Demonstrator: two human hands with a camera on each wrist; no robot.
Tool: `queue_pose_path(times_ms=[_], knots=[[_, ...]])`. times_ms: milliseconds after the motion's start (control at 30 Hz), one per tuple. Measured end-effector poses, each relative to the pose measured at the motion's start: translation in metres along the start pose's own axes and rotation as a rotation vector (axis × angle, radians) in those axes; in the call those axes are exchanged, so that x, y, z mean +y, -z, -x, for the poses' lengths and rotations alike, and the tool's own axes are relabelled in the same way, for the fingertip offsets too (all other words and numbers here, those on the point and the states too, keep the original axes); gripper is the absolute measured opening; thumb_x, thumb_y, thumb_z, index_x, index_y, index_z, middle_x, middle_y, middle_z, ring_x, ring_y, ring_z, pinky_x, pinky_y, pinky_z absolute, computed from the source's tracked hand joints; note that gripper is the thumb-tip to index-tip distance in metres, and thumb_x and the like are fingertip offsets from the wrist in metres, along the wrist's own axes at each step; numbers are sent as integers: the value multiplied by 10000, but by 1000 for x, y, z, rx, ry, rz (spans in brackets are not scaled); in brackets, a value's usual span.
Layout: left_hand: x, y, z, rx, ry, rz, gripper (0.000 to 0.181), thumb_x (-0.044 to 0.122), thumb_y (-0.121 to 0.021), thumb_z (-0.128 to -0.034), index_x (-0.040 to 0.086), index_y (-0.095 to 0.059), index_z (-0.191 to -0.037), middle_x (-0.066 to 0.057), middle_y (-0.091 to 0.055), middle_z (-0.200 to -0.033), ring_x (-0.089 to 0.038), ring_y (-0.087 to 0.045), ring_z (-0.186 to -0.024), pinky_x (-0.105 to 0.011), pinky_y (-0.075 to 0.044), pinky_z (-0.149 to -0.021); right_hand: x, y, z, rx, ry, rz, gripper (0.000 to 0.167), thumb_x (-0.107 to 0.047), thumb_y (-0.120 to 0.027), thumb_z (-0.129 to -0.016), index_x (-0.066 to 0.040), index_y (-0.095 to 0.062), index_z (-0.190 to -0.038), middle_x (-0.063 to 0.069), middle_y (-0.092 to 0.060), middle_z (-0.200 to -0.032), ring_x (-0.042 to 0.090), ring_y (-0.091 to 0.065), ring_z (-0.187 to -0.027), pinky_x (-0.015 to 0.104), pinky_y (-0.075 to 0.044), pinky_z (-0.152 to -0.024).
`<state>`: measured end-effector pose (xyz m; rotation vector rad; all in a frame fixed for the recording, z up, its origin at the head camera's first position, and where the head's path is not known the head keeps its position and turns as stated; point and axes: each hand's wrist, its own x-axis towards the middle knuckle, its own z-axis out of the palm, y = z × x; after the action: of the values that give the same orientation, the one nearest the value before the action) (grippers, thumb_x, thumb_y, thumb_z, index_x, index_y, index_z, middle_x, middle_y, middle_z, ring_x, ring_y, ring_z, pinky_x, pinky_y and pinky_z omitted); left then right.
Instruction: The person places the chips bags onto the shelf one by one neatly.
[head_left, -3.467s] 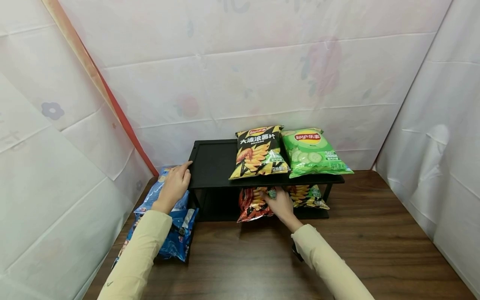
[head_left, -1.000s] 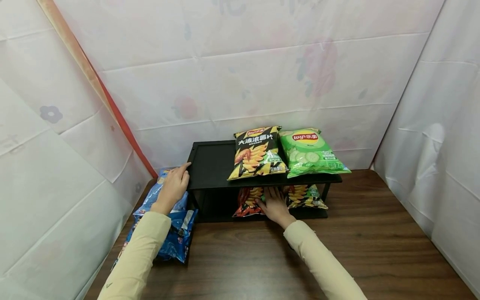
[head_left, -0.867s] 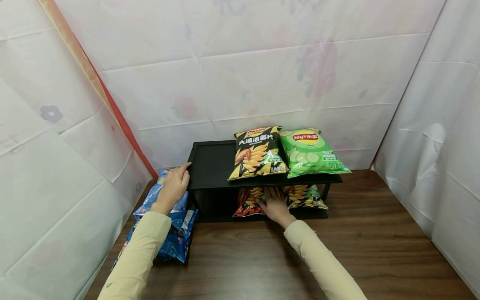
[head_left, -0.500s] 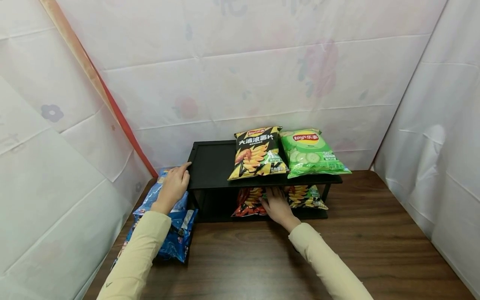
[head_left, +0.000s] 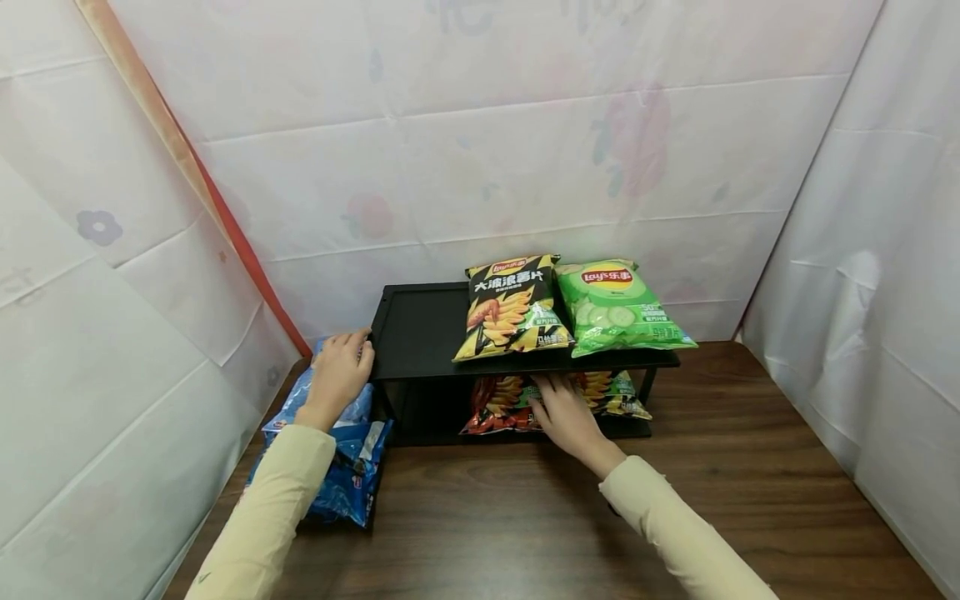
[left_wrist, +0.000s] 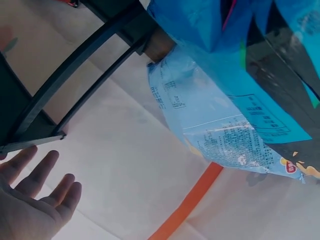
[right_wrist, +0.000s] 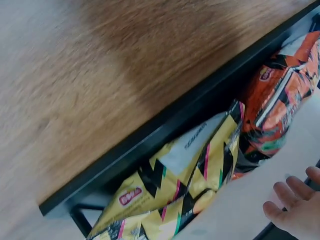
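A two-tier black shelf (head_left: 420, 333) stands on the table. On its lower tier lie a red bag of chips (head_left: 495, 408) and, to the right, a black-and-yellow bag of chips (head_left: 618, 396). My right hand (head_left: 573, 421) is at the front of that tier, fingers extended before the two bags; the right wrist view shows the hand (right_wrist: 295, 205) with nothing in its grasp. My left hand (head_left: 337, 375) is at the shelf's left end. In the left wrist view its relaxed fingers (left_wrist: 42, 172) are close to the shelf edge; contact is unclear.
On the upper tier lie a black-and-yellow bag of chips (head_left: 510, 308) and a green bag of chips (head_left: 618, 308). Blue bags (head_left: 352, 475) are piled left of the shelf, under my left arm. White curtains (head_left: 480, 167) enclose the wooden table (head_left: 465, 517).
The red bag has shifted left and further in since the earliest frame. My right hand let go of it, then drew rightward and slightly back. My left hand moved slightly left.
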<state>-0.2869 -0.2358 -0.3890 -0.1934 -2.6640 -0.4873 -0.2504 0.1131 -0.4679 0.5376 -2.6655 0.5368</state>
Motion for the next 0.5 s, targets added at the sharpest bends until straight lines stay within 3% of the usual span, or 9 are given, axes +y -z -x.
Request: queue_pose_path(times_ms=[267,500], knots=[[-1,7,5,54,-22,-27,377,243,-377,-975,15,-570,-1206,-216,-562,-1212,-416,-465,-1138,-572,-380,-952,5,17,11,48,69,48,334,-193,-568,-898,-75,-546,-1210,138,-562,-1198,327,-532,-1101,524,-427,-924],[-11,15,17,36,-33,-50,397,251,-361,-980,14,-539,-1244,-225,-544,-1235,-420,-456,-1150,-590,-362,-962,13,37,22,92,104,67,303,-192,-572,-895,-70,-564,-1172,121,-591,-1131,305,-550,-1041,499,-440,-881]])
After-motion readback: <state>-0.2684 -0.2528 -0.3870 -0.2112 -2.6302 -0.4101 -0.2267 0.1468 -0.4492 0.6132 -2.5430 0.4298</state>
